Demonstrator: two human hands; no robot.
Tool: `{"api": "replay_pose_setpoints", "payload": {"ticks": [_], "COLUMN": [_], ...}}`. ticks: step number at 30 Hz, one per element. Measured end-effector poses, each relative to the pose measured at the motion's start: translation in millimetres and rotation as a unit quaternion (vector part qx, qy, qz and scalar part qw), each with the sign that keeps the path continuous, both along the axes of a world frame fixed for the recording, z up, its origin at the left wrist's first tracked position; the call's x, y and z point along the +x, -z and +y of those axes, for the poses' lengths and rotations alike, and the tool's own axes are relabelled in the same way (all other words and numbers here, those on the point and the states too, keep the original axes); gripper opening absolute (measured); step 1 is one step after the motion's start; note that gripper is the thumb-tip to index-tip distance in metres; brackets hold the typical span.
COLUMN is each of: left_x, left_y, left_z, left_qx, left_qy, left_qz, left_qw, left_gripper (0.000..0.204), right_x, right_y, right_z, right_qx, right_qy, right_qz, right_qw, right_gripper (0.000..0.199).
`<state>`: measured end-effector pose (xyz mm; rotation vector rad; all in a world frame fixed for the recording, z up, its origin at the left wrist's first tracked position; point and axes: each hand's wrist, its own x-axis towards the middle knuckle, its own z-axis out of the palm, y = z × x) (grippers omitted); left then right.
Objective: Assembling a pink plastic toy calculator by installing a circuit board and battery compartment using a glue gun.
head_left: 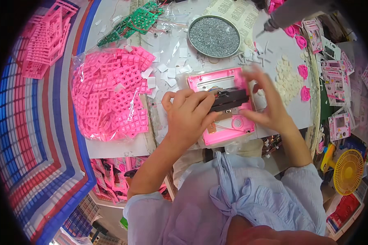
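Observation:
A pink plastic toy housing (216, 81) lies open on the white worktable in front of me. Across its middle sits a black rectangular part (229, 99). My left hand (188, 114) grips the left end of that black part, fingers curled over it. My right hand (265, 104) holds its right end with thumb and fingers, the upper fingers blurred. Both hands press the part onto the pink housing.
A clear bag of pink keypad pieces (108, 94) lies at the left. Behind it are green circuit boards (137, 22) and a round metal tray of screws (214, 36). White round pads (286, 77) and pink parts lie right. A yellow fan (348, 171) stands low right.

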<state>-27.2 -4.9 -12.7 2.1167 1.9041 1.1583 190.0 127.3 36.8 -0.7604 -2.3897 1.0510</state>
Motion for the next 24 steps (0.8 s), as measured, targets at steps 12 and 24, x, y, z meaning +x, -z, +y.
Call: {"api": "replay_pose_setpoints", "payload": {"ticks": [12,24], "left_x": [10,17], "left_y": [17,-4], "left_z": [-14,-8], "left_qx": [-0.051,-0.066], "left_qy": [-0.053,-0.087], "left_qz": [-0.344,0.006], "left_qw": [0.936,0.994], "left_gripper": [0.073,0.07], "right_x": [-22,-63], "right_y": [-12,-24], "right_z": [33,54], "right_qx": [-0.087,0.181], "right_qy": [-0.096,0.016], "right_qz": [-0.022,-0.322], "right_qw": [0.991,0.929], "right_gripper": [0.035,0.03]}}
